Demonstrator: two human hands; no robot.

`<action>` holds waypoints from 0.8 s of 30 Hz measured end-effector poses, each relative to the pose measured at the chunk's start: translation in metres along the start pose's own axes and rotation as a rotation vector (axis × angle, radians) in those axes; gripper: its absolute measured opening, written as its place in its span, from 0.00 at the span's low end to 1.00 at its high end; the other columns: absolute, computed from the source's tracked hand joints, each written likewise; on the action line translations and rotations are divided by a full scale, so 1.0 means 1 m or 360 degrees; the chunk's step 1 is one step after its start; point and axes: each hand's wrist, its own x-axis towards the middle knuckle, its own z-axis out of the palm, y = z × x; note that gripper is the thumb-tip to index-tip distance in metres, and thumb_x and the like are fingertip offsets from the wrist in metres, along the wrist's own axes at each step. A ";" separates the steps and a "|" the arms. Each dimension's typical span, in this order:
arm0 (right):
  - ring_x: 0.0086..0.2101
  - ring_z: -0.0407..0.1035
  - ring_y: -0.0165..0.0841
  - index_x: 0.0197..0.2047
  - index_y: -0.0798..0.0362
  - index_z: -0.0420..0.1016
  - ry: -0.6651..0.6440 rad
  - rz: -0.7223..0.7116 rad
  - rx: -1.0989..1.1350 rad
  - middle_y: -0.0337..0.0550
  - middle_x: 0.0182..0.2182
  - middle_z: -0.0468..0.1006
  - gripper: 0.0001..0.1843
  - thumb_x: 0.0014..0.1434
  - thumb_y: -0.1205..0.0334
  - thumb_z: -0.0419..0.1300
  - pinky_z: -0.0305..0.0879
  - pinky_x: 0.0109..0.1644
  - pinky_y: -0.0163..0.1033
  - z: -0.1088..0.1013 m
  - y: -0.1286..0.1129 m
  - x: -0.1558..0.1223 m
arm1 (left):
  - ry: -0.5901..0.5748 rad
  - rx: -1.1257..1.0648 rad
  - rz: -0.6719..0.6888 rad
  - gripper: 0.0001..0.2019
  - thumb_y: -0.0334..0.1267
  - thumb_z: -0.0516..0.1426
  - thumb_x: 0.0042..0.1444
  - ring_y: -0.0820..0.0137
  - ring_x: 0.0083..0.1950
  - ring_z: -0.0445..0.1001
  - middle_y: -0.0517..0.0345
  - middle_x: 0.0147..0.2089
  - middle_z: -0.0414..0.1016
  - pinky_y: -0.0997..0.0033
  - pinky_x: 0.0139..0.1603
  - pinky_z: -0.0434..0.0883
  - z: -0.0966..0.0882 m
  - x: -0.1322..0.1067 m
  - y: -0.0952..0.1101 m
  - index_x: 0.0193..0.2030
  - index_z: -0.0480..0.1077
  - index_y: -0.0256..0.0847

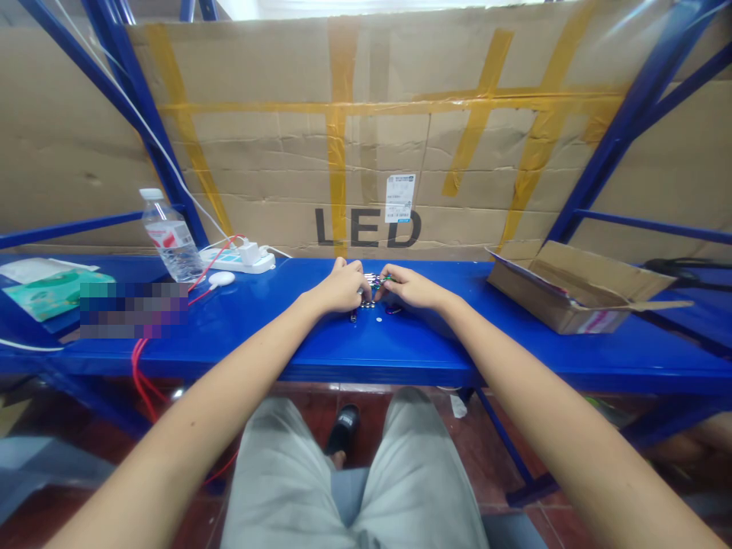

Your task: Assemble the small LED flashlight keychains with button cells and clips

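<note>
Both of my arms reach forward over the blue metal shelf [297,343]. My left hand [341,286] and my right hand [407,286] meet at its middle, fingers curled and pinched together. Between the fingertips lies a cluster of small shiny metal parts [373,288], too small to name. A few more tiny parts [366,307] lie loose on the shelf just in front of the hands. Which hand grips which piece is hidden by the fingers.
A water bottle [170,238] stands at the left, beside a white power strip [240,259] with red wires [140,366]. Green packets [46,293] lie far left. An open cardboard box [572,286] sits at the right. A taped cardboard wall [366,137] marked LED closes the back.
</note>
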 end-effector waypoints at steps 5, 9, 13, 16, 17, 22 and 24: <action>0.37 0.74 0.36 0.39 0.49 0.62 -0.0015 0.0018 0.0030 0.40 0.37 0.83 0.01 0.64 0.62 0.52 0.70 0.41 0.42 0.001 -0.001 0.000 | 0.0003 -0.0001 -0.0018 0.20 0.23 0.53 0.49 0.59 0.50 0.65 0.49 0.36 0.71 0.53 0.53 0.54 0.000 0.000 0.000 0.37 0.83 0.46; 0.36 0.74 0.36 0.39 0.49 0.62 -0.0020 0.0008 0.0039 0.40 0.37 0.83 0.01 0.64 0.62 0.52 0.70 0.40 0.41 0.001 -0.002 0.000 | 0.0028 -0.0016 0.0003 0.19 0.24 0.53 0.49 0.59 0.48 0.65 0.49 0.36 0.72 0.53 0.52 0.54 0.000 0.000 -0.001 0.37 0.83 0.46; 0.37 0.75 0.35 0.39 0.49 0.63 -0.0019 -0.0005 0.0036 0.40 0.36 0.83 0.02 0.65 0.62 0.52 0.70 0.41 0.41 0.001 -0.003 -0.001 | 0.0065 -0.0064 0.0040 0.21 0.21 0.52 0.48 0.60 0.48 0.64 0.51 0.35 0.75 0.53 0.52 0.54 0.001 0.000 -0.002 0.37 0.82 0.46; 0.37 0.75 0.36 0.39 0.50 0.63 -0.0015 -0.0018 0.0041 0.40 0.36 0.83 0.02 0.64 0.62 0.53 0.71 0.41 0.41 0.001 -0.003 0.000 | 0.0076 -0.0128 0.0067 0.23 0.19 0.50 0.47 0.60 0.48 0.62 0.54 0.35 0.78 0.54 0.52 0.53 0.001 0.000 -0.003 0.36 0.82 0.47; 0.37 0.75 0.36 0.39 0.50 0.63 -0.0015 -0.0017 0.0042 0.40 0.36 0.83 0.02 0.65 0.62 0.53 0.71 0.41 0.41 0.002 -0.003 0.000 | 0.0064 -0.0148 0.0072 0.23 0.19 0.50 0.47 0.61 0.48 0.62 0.54 0.35 0.78 0.54 0.52 0.53 0.001 0.000 -0.003 0.35 0.82 0.47; 0.37 0.75 0.36 0.39 0.49 0.63 -0.0013 0.0013 0.0058 0.41 0.37 0.83 0.02 0.64 0.62 0.53 0.71 0.41 0.40 0.002 -0.003 0.000 | -0.0014 -0.0181 0.0077 0.21 0.22 0.50 0.49 0.61 0.48 0.62 0.53 0.34 0.78 0.53 0.53 0.53 0.004 0.000 -0.005 0.33 0.82 0.47; 0.37 0.75 0.35 0.39 0.49 0.63 0.0001 0.0016 0.0063 0.40 0.37 0.83 0.01 0.64 0.62 0.52 0.70 0.41 0.40 0.002 -0.003 0.000 | -0.0018 -0.0171 0.0076 0.21 0.22 0.50 0.49 0.61 0.47 0.62 0.53 0.34 0.78 0.53 0.53 0.53 0.004 0.001 -0.006 0.33 0.82 0.47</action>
